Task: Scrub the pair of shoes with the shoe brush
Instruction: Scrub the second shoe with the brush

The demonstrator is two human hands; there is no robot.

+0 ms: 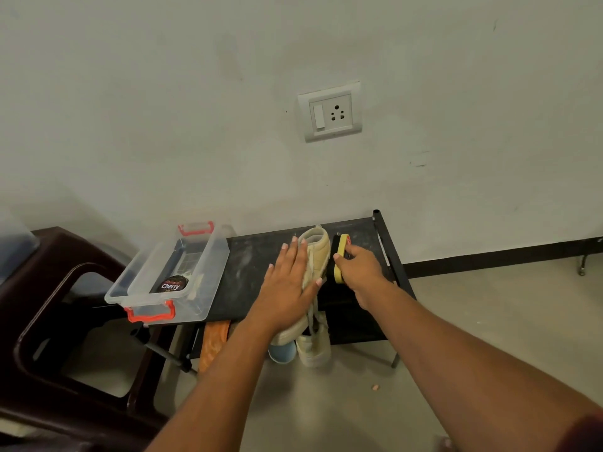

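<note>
A cream high-top shoe (pixel 316 252) lies on the black rack top (pixel 254 256), its toe hanging over the front edge. My left hand (pixel 288 282) lies flat on its side with fingers straight, pressing it down. My right hand (pixel 357 269) grips a yellow shoe brush (pixel 341 256) with black bristles, held against the shoe's right side near the ankle. The second cream shoe (pixel 313 349) stands on the floor under the rack's front edge, partly hidden by my left arm.
A clear plastic box with red handles (pixel 169 275) sits on the rack's left end, holding a round black polish tin (pixel 174 284). A dark brown plastic chair (pixel 49 305) stands to the left. An orange item (pixel 213 344) and a pale blue item (pixel 282 352) lie under the rack.
</note>
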